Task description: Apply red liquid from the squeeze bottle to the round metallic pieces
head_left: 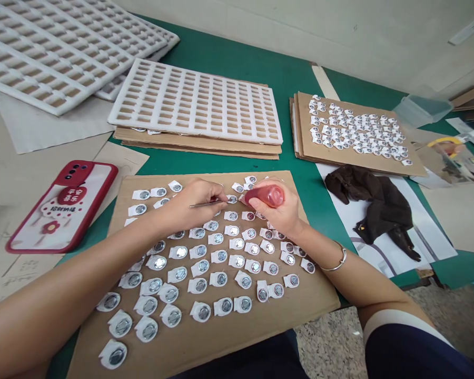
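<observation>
Fingers of my left hand point(199, 202) are closed round a thin metal tool, perhaps tweezers point(202, 204), whose tip reaches a small white tab with a round metal disc point(231, 199). In my right hand point(286, 213) is a small squeeze bottle of red liquid point(270, 196), tilted with its base toward me; its nozzle is hidden behind the fingers. Both hands are over the far part of a cardboard sheet point(260, 326). Rows of similar white tabs with shiny discs lie on the sheet, and one tab by my right hand has a dark reddish disc point(250, 216).
A white foam grid tray point(193, 126) rests on stacked cardboard behind, with more foam trays point(59, 108) at the far left. Another tab-covered cardboard point(304, 137) stands back right. A red-cased phone point(79, 231) lies left, a dark brown cloth point(387, 205) right, near a clear plastic container point(422, 110).
</observation>
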Tool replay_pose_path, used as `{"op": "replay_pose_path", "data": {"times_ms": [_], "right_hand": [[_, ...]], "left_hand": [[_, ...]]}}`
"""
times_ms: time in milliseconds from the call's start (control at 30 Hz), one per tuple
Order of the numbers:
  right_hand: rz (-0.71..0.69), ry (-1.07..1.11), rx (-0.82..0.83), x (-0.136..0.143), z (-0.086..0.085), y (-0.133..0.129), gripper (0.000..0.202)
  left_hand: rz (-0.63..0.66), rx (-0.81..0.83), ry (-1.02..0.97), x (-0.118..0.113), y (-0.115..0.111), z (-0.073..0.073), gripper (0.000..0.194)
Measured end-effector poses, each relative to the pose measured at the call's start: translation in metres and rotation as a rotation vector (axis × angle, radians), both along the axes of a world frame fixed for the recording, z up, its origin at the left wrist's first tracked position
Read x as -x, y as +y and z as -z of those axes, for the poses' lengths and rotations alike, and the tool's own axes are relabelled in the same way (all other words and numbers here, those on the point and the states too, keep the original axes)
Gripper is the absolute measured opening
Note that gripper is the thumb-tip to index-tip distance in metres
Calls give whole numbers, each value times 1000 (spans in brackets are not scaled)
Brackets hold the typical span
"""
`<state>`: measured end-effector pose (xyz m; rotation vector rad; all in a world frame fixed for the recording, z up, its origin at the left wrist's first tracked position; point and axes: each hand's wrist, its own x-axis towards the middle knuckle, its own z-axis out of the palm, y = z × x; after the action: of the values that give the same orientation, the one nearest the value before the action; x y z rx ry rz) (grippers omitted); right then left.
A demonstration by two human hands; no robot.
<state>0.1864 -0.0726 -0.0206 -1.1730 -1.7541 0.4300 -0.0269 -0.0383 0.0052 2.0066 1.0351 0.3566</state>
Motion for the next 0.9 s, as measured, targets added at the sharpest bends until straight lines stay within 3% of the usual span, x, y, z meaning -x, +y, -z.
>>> {"op": "replay_pose_path", "data": {"times_ms": [300,900], "right_hand": [[-2,10,27,2,0,-2,22],[-18,35,45,1,-2,0,20]], "left_hand": [[11,-61,-14,1,1,4,16],[3,-27,-72,2,2,11,14]]}}
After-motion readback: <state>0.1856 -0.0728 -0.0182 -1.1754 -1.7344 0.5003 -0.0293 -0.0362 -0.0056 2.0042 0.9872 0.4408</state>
